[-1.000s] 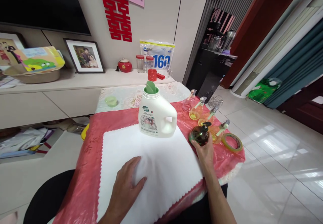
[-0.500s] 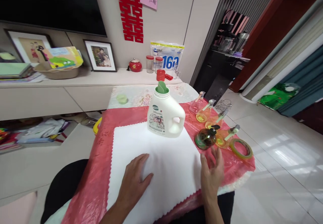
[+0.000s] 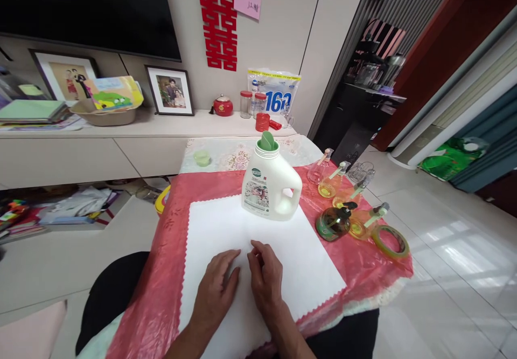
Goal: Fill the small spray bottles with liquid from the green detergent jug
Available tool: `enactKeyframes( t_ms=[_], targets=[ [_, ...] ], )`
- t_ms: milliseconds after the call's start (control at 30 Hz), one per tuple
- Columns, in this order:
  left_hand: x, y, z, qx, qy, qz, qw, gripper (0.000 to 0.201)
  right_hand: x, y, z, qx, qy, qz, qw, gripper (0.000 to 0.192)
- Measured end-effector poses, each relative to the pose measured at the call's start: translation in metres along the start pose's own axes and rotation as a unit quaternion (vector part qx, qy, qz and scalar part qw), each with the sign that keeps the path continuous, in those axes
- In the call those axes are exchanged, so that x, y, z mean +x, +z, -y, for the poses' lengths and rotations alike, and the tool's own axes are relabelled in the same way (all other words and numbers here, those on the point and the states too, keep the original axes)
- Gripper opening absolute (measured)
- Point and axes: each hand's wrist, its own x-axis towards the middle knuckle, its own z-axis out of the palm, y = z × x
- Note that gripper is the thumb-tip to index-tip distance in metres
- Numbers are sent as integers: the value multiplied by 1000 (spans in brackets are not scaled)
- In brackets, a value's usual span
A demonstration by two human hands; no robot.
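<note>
Fingers of my left hand (image 3: 215,286) and right hand (image 3: 267,278) half-curled, thumbs apart, pinching nothing, over white cloth (image 3: 220,221); if I drag cloth, uncapped jug (image 3: 272,189) could tip, spill.

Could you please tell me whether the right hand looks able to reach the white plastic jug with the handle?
Probably yes: the right hand looks empty, and only white zigzag-edged cloth shows between it and the white plastic jug.
</note>
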Motion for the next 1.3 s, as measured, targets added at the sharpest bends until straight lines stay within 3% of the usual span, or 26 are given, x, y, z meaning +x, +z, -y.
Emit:
enactKeyframes(
  t_ms=[267,600,800,933,1100,1300],
  targets=[
    [3,-8,-6,-56,-4,-33,998,28,-4,-1,1,-6,-39,25,999,21],
    [6,-11,-1,-102,-76,8,992,26,-5,2,-5,-10,-22,69,997,19],
    [10,-16,-20,-112,-118,-7,987,33,-3,-1,-5,-30,-24,80,996,23],
    [13,-18,-31,-116,-171,28,978,47,-2,-6,-2,-42,-34,76,996,25],
    [11,-12,-30,-88,-153,50,983,71,-4,-6,0,-82,-41,57,994,38],
    [2,1,-22,86,-42,30,995,69,-9,0,0,-159,-81,38,983,52]
  ],
)
